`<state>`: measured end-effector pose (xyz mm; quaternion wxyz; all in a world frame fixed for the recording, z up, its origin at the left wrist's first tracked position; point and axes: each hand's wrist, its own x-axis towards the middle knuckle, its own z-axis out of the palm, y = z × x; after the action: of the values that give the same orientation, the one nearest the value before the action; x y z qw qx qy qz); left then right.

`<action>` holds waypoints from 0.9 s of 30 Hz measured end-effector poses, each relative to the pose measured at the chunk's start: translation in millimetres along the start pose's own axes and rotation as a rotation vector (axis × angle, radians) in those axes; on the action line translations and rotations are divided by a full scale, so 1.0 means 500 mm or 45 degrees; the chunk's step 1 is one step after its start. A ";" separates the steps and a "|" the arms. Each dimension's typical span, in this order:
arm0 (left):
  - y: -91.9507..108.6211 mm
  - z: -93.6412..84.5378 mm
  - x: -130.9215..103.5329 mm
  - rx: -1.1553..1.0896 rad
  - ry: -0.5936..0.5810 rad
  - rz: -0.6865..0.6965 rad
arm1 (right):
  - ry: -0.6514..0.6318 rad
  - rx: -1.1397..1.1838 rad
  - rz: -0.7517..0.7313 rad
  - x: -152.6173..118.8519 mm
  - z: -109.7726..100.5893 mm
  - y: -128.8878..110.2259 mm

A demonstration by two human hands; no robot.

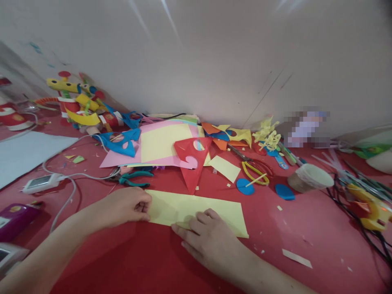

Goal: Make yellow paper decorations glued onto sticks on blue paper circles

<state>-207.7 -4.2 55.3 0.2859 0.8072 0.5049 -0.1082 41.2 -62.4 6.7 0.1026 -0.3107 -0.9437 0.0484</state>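
Note:
A long strip of yellow paper [225, 210] lies crosswise on the red tabletop in front of me. At its left end my left hand [130, 204] has curled fingers closed on the paper's edge. My right hand [208, 237] rests over the near edge around the middle, its fingers bent and closed on the paper there. A small raised bit of yellow shows beside those fingers, partly hidden by them. Just beyond the strip, a red paper cutout [192, 175] with holes points its tip toward it.
Behind lie stacked coloured sheets [162, 143], teal-handled pliers [134, 177] and scissors [254, 173]. A plastic cup [309, 177] and a yellow glue gun [372, 206] with cables are on the right. A white charger [43, 183] with its cord sits left. A wall [208, 61] closes off the back.

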 end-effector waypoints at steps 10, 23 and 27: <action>-0.016 -0.028 -0.004 -0.267 -0.153 0.074 | -0.011 0.035 -0.014 -0.001 0.000 0.002; -0.027 -0.020 -0.006 -0.212 -0.127 0.107 | 0.000 0.032 -0.012 0.000 -0.003 0.001; -0.029 -0.015 -0.005 -0.170 -0.110 0.102 | 0.012 0.033 -0.004 -0.001 -0.001 0.001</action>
<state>-222.6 2.8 57.5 0.3647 0.8005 0.4655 -0.0977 42.2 -62.3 7.2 0.1112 -0.3082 -0.9430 0.0591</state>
